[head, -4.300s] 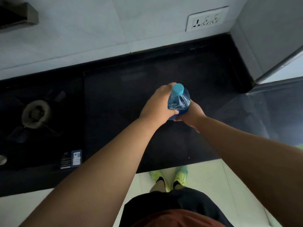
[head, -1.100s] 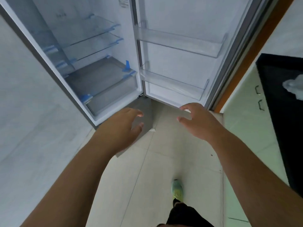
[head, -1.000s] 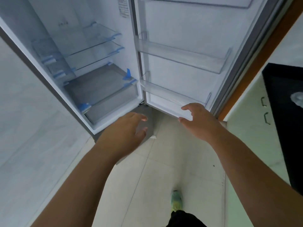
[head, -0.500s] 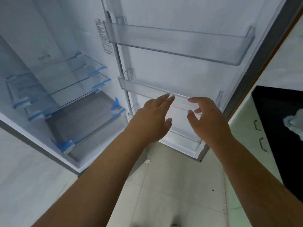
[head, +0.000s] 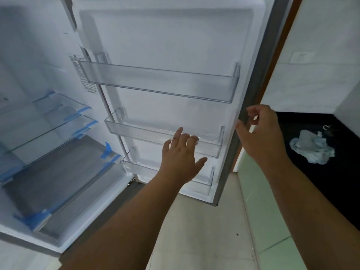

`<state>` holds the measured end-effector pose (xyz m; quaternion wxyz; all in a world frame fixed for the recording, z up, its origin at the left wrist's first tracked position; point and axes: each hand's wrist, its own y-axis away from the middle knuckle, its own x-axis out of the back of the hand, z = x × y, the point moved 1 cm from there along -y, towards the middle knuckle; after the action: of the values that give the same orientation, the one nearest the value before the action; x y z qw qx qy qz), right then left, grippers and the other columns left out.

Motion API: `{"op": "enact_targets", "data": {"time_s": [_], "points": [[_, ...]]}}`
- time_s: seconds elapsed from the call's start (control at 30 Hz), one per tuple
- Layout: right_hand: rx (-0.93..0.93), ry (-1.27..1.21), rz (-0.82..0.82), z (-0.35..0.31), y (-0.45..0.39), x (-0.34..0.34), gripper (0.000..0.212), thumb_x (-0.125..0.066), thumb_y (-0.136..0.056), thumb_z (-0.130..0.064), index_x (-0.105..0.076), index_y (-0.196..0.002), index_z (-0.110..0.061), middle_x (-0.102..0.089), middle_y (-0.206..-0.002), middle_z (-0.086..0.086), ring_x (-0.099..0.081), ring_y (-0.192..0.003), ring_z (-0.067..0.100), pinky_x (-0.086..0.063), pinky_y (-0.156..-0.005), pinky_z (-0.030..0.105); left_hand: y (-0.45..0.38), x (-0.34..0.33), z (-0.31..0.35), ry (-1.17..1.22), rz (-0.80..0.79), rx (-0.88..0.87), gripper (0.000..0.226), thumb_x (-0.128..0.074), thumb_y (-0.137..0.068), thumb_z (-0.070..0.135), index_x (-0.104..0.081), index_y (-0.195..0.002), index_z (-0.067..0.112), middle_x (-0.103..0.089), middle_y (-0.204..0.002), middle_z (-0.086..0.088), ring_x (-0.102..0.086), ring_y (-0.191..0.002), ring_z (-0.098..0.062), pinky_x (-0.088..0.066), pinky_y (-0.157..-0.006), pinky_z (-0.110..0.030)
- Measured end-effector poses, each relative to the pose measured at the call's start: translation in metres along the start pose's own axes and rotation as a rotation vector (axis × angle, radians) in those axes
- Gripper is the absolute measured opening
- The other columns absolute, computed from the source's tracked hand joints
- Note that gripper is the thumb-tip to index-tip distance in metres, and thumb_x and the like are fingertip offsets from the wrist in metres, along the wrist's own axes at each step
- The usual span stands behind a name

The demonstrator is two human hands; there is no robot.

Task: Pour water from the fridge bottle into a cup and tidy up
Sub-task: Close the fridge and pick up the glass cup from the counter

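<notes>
Both hands at fridge door

Head-worn view, angled down, close to open fridge door

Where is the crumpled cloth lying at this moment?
In the head view, the crumpled cloth lies at far right on the black counter, beyond the right hand.

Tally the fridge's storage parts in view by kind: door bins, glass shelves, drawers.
Door bins: 3, top, middle, bottom
Glass shelves: 2, upper, lower
Drawers: 1, the crisper drawer
Total: 6
</notes>
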<state>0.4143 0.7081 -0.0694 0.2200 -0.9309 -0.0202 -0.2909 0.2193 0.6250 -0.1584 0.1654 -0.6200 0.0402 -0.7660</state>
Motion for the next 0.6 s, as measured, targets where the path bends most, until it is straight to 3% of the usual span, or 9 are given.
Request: {"op": "enact_targets", "data": {"time_s": [0.13,0.33,0.4,0.5,0.6], "points": [[-0.045,-0.060,-0.037,0.001,-0.009,0.011,0.054,-0.073,-0.093,-0.042,-0.044,-0.134,-0.022,-0.057,-0.125,0.000,-0.060,-0.112,0.018,-0.052,-0.085,0.030,0.011,-0.004,-0.009,-0.034,0.059,-0.007,0.069,-0.054,-0.091,0.075,-0.047,-0.141,0.030,-0.044,-0.157,0.002,-0.011,-0.163,-0.021,-0.025,-0.124,-0.051],[0.046,-0.220,-0.013,-0.006,-0.010,0.009,0.081,-0.076,-0.078,-0.068,-0.029,-0.138,-0.040,-0.039,-0.150,0.000,-0.054,-0.133,0.025,-0.055,-0.104,0.048,0.038,-0.008,-0.031,-0.041,0.171,-0.043,0.073,-0.067,-0.076,0.081,-0.053,-0.124,0.028,-0.054,-0.139,0.002,-0.024,-0.159,-0.024,-0.034,-0.118,-0.051],[0.053,-0.296,-0.007,-0.010,-0.007,0.007,0.089,-0.076,-0.069,-0.079,-0.028,-0.135,-0.045,-0.046,-0.146,-0.002,-0.057,-0.130,0.024,-0.056,-0.102,0.048,0.049,-0.004,-0.034,-0.010,0.182,-0.043,0.074,-0.062,-0.076,0.085,-0.054,-0.122,0.028,-0.054,-0.138,0.004,-0.023,-0.160,-0.023,-0.032,-0.120,-0.047],[0.131,-0.359,0.023,-0.013,0.002,0.004,0.092,-0.080,-0.067,-0.078,-0.027,-0.132,-0.040,-0.051,-0.138,0.002,-0.063,-0.121,0.024,-0.060,-0.096,0.045,0.067,0.007,-0.041,0.074,0.199,-0.030,0.071,-0.054,-0.082,0.087,-0.056,-0.120,0.027,-0.053,-0.139,0.008,-0.020,-0.161,-0.018,-0.024,-0.122,-0.039],[0.209,-0.431,-0.009,-0.026,0.017,0.009,0.084,-0.074,-0.066,-0.083,-0.030,-0.123,-0.041,-0.056,-0.131,0.003,-0.068,-0.112,0.020,-0.062,-0.090,0.044,0.091,0.014,-0.057,0.118,0.220,-0.020,0.058,-0.046,-0.095,0.078,-0.057,-0.119,0.026,-0.053,-0.141,0.008,-0.016,-0.161,-0.014,-0.029,-0.127,-0.050]]}}
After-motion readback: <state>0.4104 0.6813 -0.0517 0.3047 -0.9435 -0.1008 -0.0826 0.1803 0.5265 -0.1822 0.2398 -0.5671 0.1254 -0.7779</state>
